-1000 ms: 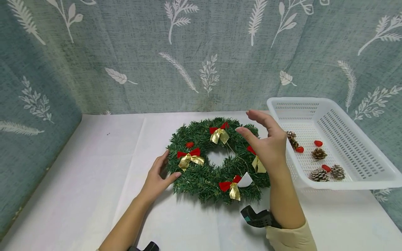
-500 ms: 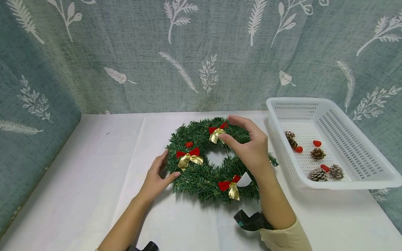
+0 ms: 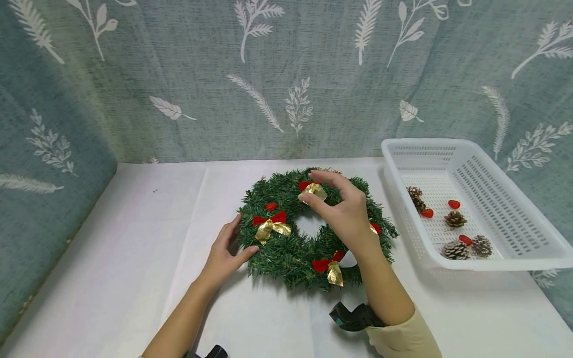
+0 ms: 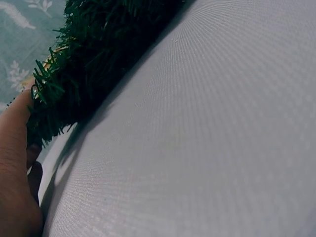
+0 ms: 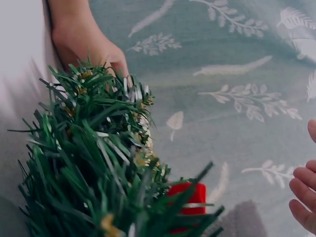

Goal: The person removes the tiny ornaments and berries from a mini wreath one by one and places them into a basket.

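A green pine-like wreath (image 3: pixel 286 266) lies flat on the white-covered table. My left hand (image 3: pixel 222 256) grips its left rim, thumb on top and fingers along the outer side; the left wrist view shows this hand (image 4: pixel 15 158) against the greenery (image 4: pixel 98 59). Over the wreath's upper right, my right hand (image 3: pixel 349 214) hovers with thumb and fingers apart, holding nothing. A red-and-gold bow (image 3: pixel 315 191) sits just beyond its fingertips. Other bows are at the left (image 3: pixel 272 227), the bottom (image 3: pixel 333 268) and the right, the last partly hidden by the right hand.
A white perforated basket (image 3: pixel 528 214) stands at the right with several pinecones (image 3: pixel 455 219) and small red pieces (image 3: pixel 454 204) in it. A red bit (image 3: pixel 270 206) and a partly covered white tag (image 3: pixel 349 259) are on the wreath. A leaf-patterned curtain (image 3: pixel 201 134) hangs behind.
My right hand has moved left over the wreath, from near the basket toward the top bow, uncovering part of the right-hand bow. The left hand and wreath have stayed put.
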Demonstrator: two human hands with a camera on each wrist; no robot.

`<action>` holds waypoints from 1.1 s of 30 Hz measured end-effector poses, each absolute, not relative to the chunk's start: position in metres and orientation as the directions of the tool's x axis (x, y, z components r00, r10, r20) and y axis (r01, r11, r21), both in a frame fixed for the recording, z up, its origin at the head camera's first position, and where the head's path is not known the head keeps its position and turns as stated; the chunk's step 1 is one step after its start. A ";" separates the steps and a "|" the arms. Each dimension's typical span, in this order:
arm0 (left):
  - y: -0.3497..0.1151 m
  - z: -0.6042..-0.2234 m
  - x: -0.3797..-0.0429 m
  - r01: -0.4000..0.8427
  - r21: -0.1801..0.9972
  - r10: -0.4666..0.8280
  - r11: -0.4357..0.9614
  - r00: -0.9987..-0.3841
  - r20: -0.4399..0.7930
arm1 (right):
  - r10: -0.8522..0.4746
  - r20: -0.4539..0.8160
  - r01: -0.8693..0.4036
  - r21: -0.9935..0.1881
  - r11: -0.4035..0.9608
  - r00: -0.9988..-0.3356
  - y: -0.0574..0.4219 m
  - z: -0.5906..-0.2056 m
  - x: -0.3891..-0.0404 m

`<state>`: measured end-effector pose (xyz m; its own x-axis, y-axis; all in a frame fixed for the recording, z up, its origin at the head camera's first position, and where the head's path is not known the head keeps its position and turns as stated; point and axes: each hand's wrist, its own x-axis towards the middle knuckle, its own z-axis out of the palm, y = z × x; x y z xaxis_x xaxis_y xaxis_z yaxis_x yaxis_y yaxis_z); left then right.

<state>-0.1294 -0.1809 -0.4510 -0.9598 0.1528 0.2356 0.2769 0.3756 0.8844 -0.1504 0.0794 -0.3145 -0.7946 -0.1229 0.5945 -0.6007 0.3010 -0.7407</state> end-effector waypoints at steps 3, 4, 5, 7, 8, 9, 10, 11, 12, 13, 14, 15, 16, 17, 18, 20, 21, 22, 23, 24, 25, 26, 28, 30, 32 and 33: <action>-0.181 -0.451 -0.129 0.271 0.887 0.151 0.375 -0.961 0.230 | -0.126 0.556 -0.566 -0.769 0.297 -0.822 0.076 -0.317 -0.151; -0.181 -0.451 -0.129 0.270 0.887 0.151 0.374 -0.962 0.229 | -0.129 0.550 -0.561 -0.774 0.294 -0.825 0.074 -0.317 -0.150; -0.181 -0.452 -0.129 0.268 0.888 0.152 0.373 -0.962 0.227 | -0.133 0.551 -0.564 -0.774 0.288 -0.824 0.071 -0.317 -0.150; -0.181 -0.452 -0.129 0.269 0.889 0.154 0.370 -0.962 0.227 | -0.147 0.560 -0.577 -0.767 0.281 -0.816 0.066 -0.317 -0.149; -0.182 -0.452 -0.129 0.270 0.889 0.154 0.369 -0.961 0.227 | -0.156 0.564 -0.584 -0.763 0.278 -0.811 0.063 -0.316 -0.148; -0.182 -0.452 -0.129 0.272 0.888 0.156 0.371 -0.961 0.229 | -0.162 0.569 -0.591 -0.759 0.275 -0.806 0.060 -0.316 -0.147; -0.182 -0.452 -0.129 0.271 0.887 0.156 0.373 -0.961 0.228 | -0.168 0.572 -0.595 -0.755 0.274 -0.803 0.057 -0.316 -0.147; -0.182 -0.451 -0.129 0.272 0.887 0.156 0.374 -0.961 0.229 | -0.173 0.572 -0.597 -0.754 0.274 -0.802 0.054 -0.316 -0.146; -0.182 -0.451 -0.129 0.272 0.888 0.156 0.371 -0.961 0.229 | -0.177 0.566 -0.592 -0.757 0.276 -0.805 0.051 -0.315 -0.146; -0.182 -0.450 -0.129 0.270 0.890 0.157 0.367 -0.961 0.227 | -0.180 0.559 -0.587 -0.760 0.280 -0.810 0.047 -0.315 -0.145; -0.182 -0.450 -0.129 0.273 0.890 0.159 0.365 -0.960 0.229 | -0.184 0.554 -0.583 -0.763 0.278 -0.812 0.045 -0.315 -0.145; -0.182 -0.450 -0.129 0.274 0.891 0.160 0.361 -0.960 0.230 | -0.186 0.549 -0.580 -0.766 0.280 -0.815 0.042 -0.316 -0.145; -0.181 -0.450 -0.129 0.274 0.893 0.159 0.356 -0.960 0.231 | -0.188 0.544 -0.576 -0.767 0.283 -0.818 0.040 -0.316 -0.145; -0.181 -0.450 -0.129 0.277 0.894 0.160 0.352 -0.959 0.234 | -0.188 0.542 -0.574 -0.768 0.285 -0.819 0.038 -0.316 -0.145; -0.181 -0.450 -0.129 0.279 0.894 0.161 0.351 -0.958 0.235 | -0.189 0.538 -0.570 -0.770 0.287 -0.821 0.036 -0.317 -0.146; -0.181 -0.451 -0.129 0.284 0.889 0.161 0.360 -0.957 0.240 | -0.191 0.536 -0.569 -0.772 0.284 -0.822 0.032 -0.319 -0.147; -0.180 -0.451 -0.129 0.283 0.887 0.160 0.366 -0.958 0.240 | -0.190 0.533 -0.566 -0.775 0.282 -0.824 0.030 -0.320 -0.148; -0.180 -0.451 -0.129 0.285 0.884 0.160 0.372 -0.957 0.241 | -0.188 0.529 -0.562 -0.779 0.279 -0.827 0.028 -0.322 -0.149; -0.180 -0.452 -0.129 0.288 0.881 0.162 0.376 -0.956 0.243 | -0.186 0.526 -0.558 -0.783 0.274 -0.830 0.027 -0.323 -0.149; -0.180 -0.452 -0.129 0.295 0.874 0.164 0.386 -0.954 0.250 | -0.184 0.518 -0.549 -0.791 0.270 -0.836 0.025 -0.324 -0.150; -0.180 -0.452 -0.129 0.300 0.871 0.165 0.389 -0.953 0.254 | -0.181 0.509 -0.540 -0.798 0.266 -0.841 0.023 -0.325 -0.151; -0.180 -0.453 -0.129 0.304 0.869 0.165 0.390 -0.952 0.259 | -0.178 0.500 -0.530 -0.806 0.262 -0.848 0.021 -0.327 -0.152; -0.180 -0.453 -0.131 0.309 0.866 0.165 0.393 -0.950 0.265 | -0.165 0.477 -0.505 -0.824 0.257 -0.863 0.016 -0.330 -0.154; -0.181 -0.453 -0.131 0.310 0.864 0.164 0.396 -0.950 0.266 | -0.151 0.454 -0.478 -0.839 0.260 -0.878 0.012 -0.334 -0.158; -0.181 -0.453 -0.131 0.300 0.871 0.162 0.390 -0.953 0.255 | -0.136 0.433 -0.453 -0.845 0.284 -0.891 0.007 -0.339 -0.162; -0.182 -0.454 -0.131 0.294 0.874 0.161 0.387 -0.955 0.250 | -0.131 0.424 -0.444 -0.844 0.301 -0.896 0.005 -0.342 -0.164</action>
